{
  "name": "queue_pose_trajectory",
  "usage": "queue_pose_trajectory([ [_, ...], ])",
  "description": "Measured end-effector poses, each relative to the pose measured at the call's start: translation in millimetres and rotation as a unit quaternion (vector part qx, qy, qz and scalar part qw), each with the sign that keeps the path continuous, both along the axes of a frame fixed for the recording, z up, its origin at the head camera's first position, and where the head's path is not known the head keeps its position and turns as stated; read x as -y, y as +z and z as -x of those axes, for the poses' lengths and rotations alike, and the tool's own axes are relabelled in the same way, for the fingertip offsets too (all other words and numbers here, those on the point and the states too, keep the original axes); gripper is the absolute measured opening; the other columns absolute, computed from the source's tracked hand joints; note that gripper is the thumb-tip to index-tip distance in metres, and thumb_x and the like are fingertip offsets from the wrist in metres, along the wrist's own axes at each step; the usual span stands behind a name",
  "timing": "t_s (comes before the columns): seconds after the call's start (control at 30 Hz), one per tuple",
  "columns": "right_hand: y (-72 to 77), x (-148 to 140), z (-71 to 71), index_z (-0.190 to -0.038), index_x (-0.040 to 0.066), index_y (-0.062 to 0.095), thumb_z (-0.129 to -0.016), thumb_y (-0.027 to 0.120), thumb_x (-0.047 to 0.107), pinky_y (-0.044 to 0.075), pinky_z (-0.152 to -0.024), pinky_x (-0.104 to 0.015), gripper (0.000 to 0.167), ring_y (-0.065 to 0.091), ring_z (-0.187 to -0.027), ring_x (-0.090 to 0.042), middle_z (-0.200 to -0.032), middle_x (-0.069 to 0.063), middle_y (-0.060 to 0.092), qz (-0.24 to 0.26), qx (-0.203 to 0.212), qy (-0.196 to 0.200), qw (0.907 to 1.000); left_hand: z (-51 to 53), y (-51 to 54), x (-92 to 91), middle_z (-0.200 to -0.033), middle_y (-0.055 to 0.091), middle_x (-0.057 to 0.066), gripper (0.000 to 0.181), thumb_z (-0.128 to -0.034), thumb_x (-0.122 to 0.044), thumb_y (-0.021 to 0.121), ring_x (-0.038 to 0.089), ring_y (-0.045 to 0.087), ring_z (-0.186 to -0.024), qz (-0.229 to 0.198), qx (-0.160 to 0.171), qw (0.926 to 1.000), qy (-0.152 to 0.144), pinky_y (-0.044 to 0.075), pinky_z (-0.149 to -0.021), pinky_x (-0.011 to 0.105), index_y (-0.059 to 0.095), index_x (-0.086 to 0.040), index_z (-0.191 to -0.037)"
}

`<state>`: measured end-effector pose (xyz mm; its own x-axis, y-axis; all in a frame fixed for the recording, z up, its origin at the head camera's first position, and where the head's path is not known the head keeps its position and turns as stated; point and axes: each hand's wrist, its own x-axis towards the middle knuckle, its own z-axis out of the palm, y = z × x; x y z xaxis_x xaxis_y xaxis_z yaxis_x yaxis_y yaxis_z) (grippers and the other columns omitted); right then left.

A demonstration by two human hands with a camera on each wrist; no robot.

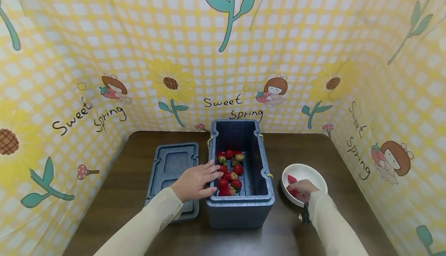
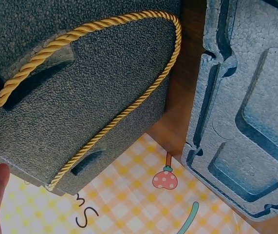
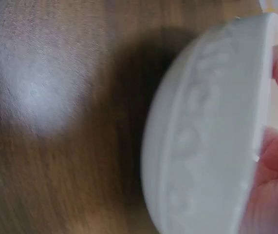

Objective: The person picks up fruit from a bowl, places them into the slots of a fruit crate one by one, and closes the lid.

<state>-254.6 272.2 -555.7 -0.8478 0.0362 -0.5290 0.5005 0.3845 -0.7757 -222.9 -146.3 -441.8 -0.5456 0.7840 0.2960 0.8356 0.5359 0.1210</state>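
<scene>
Several red strawberries lie inside a dark grey foam box, mostly along its left side. My left hand rests on the box's left rim with its fingers spread; only a small part of that hand shows in the left wrist view. To the right of the box stands a white bowl holding a strawberry near its left wall. My right hand reaches into this bowl, its curled fingers pinching another strawberry. In the right wrist view the bowl's wall hides the fingertips.
A grey foam lid lies on the brown table left of the box. Yellow twisted rope hangs along the box's side. A checked yellow cloth with printed flowers surrounds the table at the back and sides.
</scene>
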Motion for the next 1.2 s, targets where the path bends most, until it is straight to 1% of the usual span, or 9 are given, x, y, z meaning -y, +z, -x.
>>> queue_pose_trajectory([
  [0.13, 9.8, -2.8, 1.2, -0.091, -0.005, 0.059, -0.082, 0.063, 0.011, 0.055, -0.065, -0.029, 0.018, 0.059, -0.068, -0.016, -0.077, -0.004, 0.061, 0.05, 0.012, 0.011, 0.9986, 0.3, 0.8, 1.0, -0.133, 0.057, 0.014, 0.046, -0.0933, -0.035, 0.054, 0.032, 0.049, -0.126, -0.002, 0.005, 1.0, 0.001, 0.045, -0.097, 0.044, 0.062, -0.006, -0.129],
  [0.27, 29.9, -5.5, -0.4, -0.092, -0.001, 0.058, -0.086, 0.059, 0.014, 0.055, -0.061, -0.028, 0.016, 0.06, -0.064, -0.014, -0.077, -0.004, 0.061, 0.052, 0.021, 0.031, 0.9979, 2.7, -0.1, -0.1, -0.133, 0.057, 0.013, 0.046, -0.0938, -0.035, 0.053, 0.03, 0.05, -0.126, -0.003, 0.003, 1.0, -0.002, 0.045, -0.097, 0.043, 0.061, -0.007, -0.129],
  [0.43, 51.5, -3.6, 9.3, -0.095, 0.001, 0.059, -0.09, 0.055, 0.013, 0.055, -0.06, -0.028, 0.013, 0.064, -0.069, -0.016, -0.079, -0.003, 0.064, 0.096, -0.008, 0.055, 0.9938, 2.2, 1.8, -0.6, -0.134, 0.056, 0.011, 0.046, -0.092, -0.033, 0.056, 0.03, 0.049, -0.127, 0.004, 0.012, 0.9999, 0.005, 0.045, -0.097, 0.043, 0.061, -0.008, -0.129],
  [0.53, 64.7, 1.3, 17.7, -0.102, -0.003, 0.058, -0.09, 0.053, 0.009, 0.056, -0.061, -0.03, 0.017, 0.067, -0.073, -0.018, -0.081, -0.003, 0.067, 0.11, -0.027, 0.067, 0.9913, 1.1, 2.5, 0.0, -0.134, 0.056, 0.011, 0.045, -0.0916, -0.033, 0.056, 0.03, 0.049, -0.127, 0.003, 0.019, 0.9998, 0.008, 0.045, -0.098, 0.043, 0.062, -0.008, -0.129],
  [0.67, 83.5, 9.8, 27.5, -0.113, -0.01, 0.051, -0.091, 0.055, 0.006, 0.057, -0.069, -0.037, 0.028, 0.067, -0.077, -0.021, -0.083, -0.004, 0.067, 0.101, -0.049, 0.062, 0.9917, 0.8, 0.8, 1.2, -0.134, 0.056, 0.011, 0.045, -0.0927, -0.034, 0.055, 0.03, 0.048, -0.127, 0.002, 0.022, 0.9997, 0.01, 0.044, -0.098, 0.043, 0.062, -0.008, -0.129],
  [0.77, 95.8, 15.4, 33.8, -0.118, -0.012, 0.048, -0.09, 0.058, 0.006, 0.057, -0.075, -0.043, 0.035, 0.066, -0.081, -0.022, -0.09, -0.006, 0.066, 0.075, -0.087, 0.068, 0.991, 1.0, -0.4, 0.9, -0.134, 0.056, 0.011, 0.046, -0.0927, -0.034, 0.055, 0.03, 0.048, -0.127, 0.001, 0.024, 0.9997, 0.008, 0.045, -0.098, 0.043, 0.061, -0.008, -0.129],
  [0.9, 107.6, 20.2, 42.0, -0.12, -0.011, 0.049, -0.087, 0.063, 0.007, 0.057, -0.074, -0.039, 0.04, 0.065, -0.082, -0.021, -0.1, -0.014, 0.062, 0.011, -0.155, 0.099, 0.9828, 1.6, -0.6, -0.3, -0.135, 0.056, 0.011, 0.046, -0.0925, -0.034, 0.055, 0.03, 0.049, -0.127, -0.002, 0.027, 0.9996, 0.006, 0.044, -0.098, 0.043, 0.061, -0.008, -0.13],
  [1.0, 115.0, 22.5, 47.1, -0.122, -0.01, 0.05, -0.086, 0.064, 0.007, 0.056, -0.075, -0.037, 0.042, 0.065, -0.082, -0.02, -0.107, -0.02, 0.059, -0.012, -0.183, 0.108, 0.9771, 2.0, -0.7, -0.9, -0.135, 0.056, 0.012, 0.046, -0.0929, -0.034, 0.054, 0.031, 0.049, -0.127, -0.005, 0.027, 0.9996, 0.004, 0.044, -0.098, 0.043, 0.061, -0.008, -0.13],
  [1.2, 132.6, 32.3, 58.3, -0.126, -0.011, 0.047, -0.088, 0.062, 0.004, 0.056, -0.073, -0.031, 0.043, 0.063, -0.082, -0.015, -0.114, -0.024, 0.055, 0.022, -0.192, 0.098, 0.9763, 3.5, -3.0, 0.6, -0.134, 0.056, 0.014, 0.046, -0.0937, -0.034, 0.054, 0.032, 0.048, -0.127, -0.015, 0.023, 0.9996, -0.001, 0.045, -0.098, 0.044, 0.061, -0.006, -0.129],
])
